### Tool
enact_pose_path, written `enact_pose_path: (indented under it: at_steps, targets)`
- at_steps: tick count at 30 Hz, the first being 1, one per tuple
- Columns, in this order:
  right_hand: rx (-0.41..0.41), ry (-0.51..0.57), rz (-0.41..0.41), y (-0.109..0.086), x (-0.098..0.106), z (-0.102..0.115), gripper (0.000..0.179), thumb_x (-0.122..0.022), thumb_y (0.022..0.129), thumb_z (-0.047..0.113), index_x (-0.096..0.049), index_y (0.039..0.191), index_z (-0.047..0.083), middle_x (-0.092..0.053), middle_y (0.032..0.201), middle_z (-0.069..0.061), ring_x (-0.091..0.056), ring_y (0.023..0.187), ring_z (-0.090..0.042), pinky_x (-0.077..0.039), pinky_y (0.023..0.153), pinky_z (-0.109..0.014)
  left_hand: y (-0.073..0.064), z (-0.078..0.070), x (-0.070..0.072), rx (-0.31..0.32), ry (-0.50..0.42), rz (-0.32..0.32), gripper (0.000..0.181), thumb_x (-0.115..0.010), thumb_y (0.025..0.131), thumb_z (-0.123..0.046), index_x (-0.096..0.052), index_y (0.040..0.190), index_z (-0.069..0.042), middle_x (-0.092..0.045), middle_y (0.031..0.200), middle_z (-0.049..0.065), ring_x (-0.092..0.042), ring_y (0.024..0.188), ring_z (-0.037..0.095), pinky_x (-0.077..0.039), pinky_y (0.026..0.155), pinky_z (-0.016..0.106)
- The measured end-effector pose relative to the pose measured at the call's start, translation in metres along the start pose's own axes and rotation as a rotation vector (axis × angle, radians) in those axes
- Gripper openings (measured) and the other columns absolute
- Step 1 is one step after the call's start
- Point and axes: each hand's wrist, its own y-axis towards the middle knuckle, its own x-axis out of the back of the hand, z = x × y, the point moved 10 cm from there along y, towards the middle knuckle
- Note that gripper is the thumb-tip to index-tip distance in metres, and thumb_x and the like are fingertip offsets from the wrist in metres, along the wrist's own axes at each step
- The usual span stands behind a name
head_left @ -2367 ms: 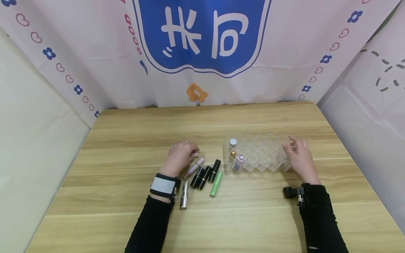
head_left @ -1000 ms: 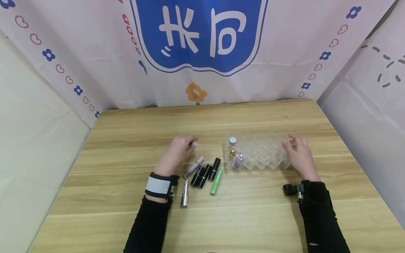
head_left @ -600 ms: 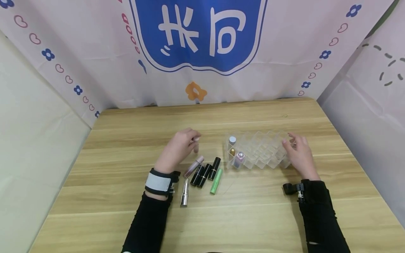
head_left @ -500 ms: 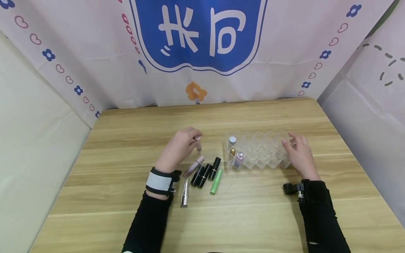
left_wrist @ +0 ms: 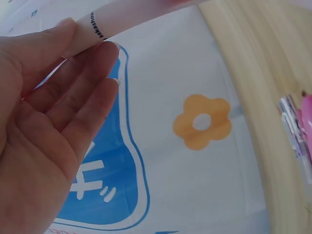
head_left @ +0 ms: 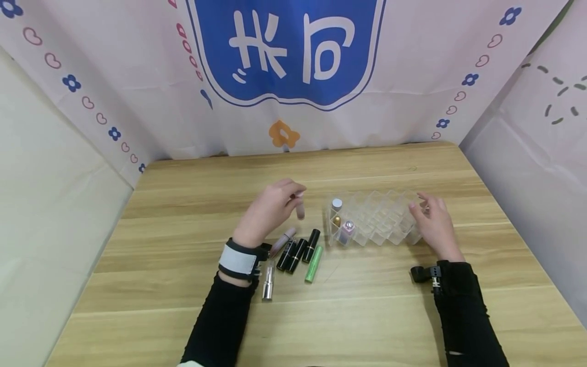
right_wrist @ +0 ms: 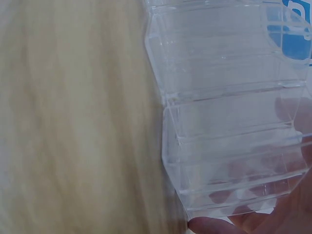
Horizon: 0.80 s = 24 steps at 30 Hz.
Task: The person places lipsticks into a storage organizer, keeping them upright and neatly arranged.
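My left hand point(head_left: 270, 206) is raised above the table and pinches a pale pink lip gloss tube point(head_left: 300, 210) by one end; the tube points down toward the table. Close up in the left wrist view, dark lettering shows on the lip gloss tube point(left_wrist: 122, 22), and the other fingers are bent loosely below it. My right hand point(head_left: 435, 224) grips the right end of a clear lipstick organizer point(head_left: 376, 219). Through the clear plastic point(right_wrist: 234, 117) in the right wrist view, parts of the fingers show. Three items stand in the organizer's left end: a white-capped one point(head_left: 337, 205), a gold-topped one point(head_left: 337, 221) and a pinkish bottle point(head_left: 347, 232).
Between the hands lie several cosmetics: black lipstick tubes point(head_left: 298, 256), a green tube point(head_left: 314, 265), a mauve tube point(head_left: 283, 241) and a silver tube point(head_left: 268, 281). A pink item point(left_wrist: 307, 119) is at the left wrist view's edge. A printed cloth point(head_left: 229, 122) hangs behind the table.
My left hand has lifted the lip gloss tube from the table and carried it right, toward the organizer. The tube has turned to hang downward. The right hand stays on the organizer.
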Motion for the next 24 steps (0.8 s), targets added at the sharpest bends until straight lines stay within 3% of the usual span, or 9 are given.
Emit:
enact_pose_path:
  at_steps: [8,15,24]
  targets:
    - [0.006,-0.004,0.004,0.0,0.0,0.001,0.064,-0.038,0.104,0.044,-0.03,0.151,0.002,-0.04,0.134,-0.03,-0.045,0.123,-0.048,-0.043,0.1,-0.062,0.01,-0.015,0.003,-0.032,-0.017,-0.009,0.024,-0.063,0.095,-0.008,-0.066,0.118,-0.003,-0.07,0.106,0.008,-0.068,0.097,0.017,-0.059,0.086,0.026]
    - [0.011,-0.011,0.009,-0.001,0.0,0.001,0.065,-0.038,0.104,0.044,-0.03,0.151,0.001,-0.04,0.133,-0.03,-0.046,0.122,-0.048,-0.043,0.099,-0.062,0.019,-0.03,0.004,-0.074,-0.006,-0.017,0.024,-0.064,0.094,-0.008,-0.066,0.118,-0.004,-0.069,0.099,0.004,-0.068,0.087,0.011,-0.059,0.084,0.023]
    - [0.029,-0.01,0.009,0.0,-0.001,0.0,0.067,-0.037,0.104,0.046,-0.029,0.151,0.0,-0.039,0.132,-0.031,-0.047,0.121,-0.049,-0.044,0.097,-0.061,0.03,-0.043,0.004,-0.11,-0.01,-0.028,0.021,-0.064,0.094,-0.009,-0.068,0.114,-0.004,-0.071,0.106,0.007,-0.068,0.094,0.015,-0.058,0.085,0.022]
